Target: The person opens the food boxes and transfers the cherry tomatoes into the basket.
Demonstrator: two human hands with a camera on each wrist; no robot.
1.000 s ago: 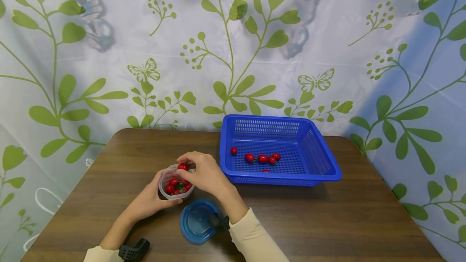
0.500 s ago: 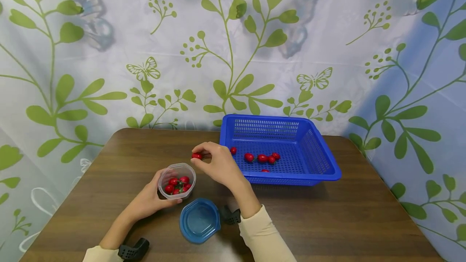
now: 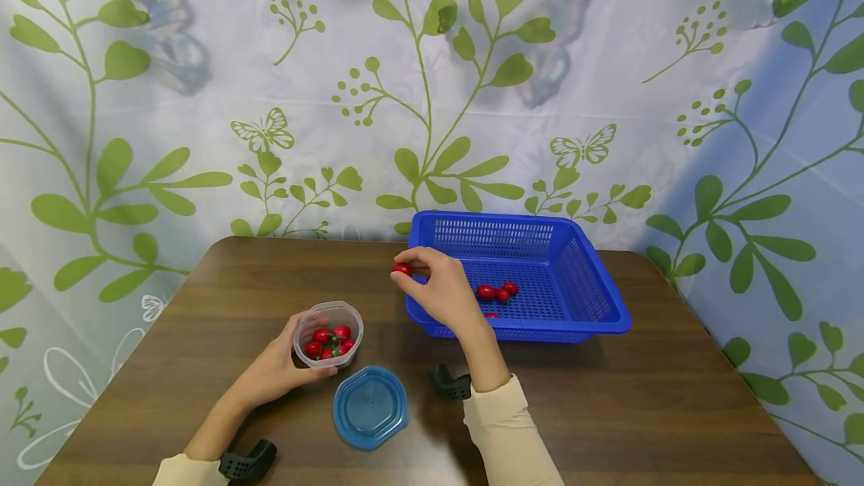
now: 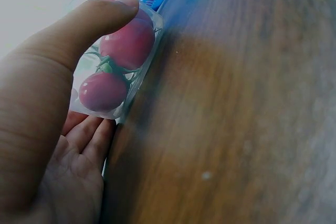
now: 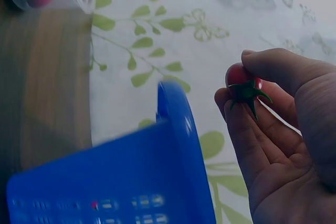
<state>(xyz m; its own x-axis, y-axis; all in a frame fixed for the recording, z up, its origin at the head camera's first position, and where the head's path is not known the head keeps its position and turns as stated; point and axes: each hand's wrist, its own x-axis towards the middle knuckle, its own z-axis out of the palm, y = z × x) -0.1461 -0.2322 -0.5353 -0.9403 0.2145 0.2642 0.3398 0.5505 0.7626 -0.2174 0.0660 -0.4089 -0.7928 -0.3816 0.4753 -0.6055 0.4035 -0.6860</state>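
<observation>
My right hand pinches a cherry tomato between thumb and fingertips, its green calyx showing in the right wrist view. That hand hovers over the left rim of the blue basket. Several cherry tomatoes lie on the basket floor; others there may be hidden behind the hand. With thumb and fingers around its side, my left hand holds a clear plastic container on the table. Inside are several red cherry tomatoes with green stems.
A blue lid lies on the wooden table between the two forearms, right of the container. A patterned cloth hangs behind the table's far edge. Each wrist wears a black camera mount.
From above the container, my right hand has lifted a tomato and carried it right and away from me, to the basket's left rim. My left hand and the container stay put.
</observation>
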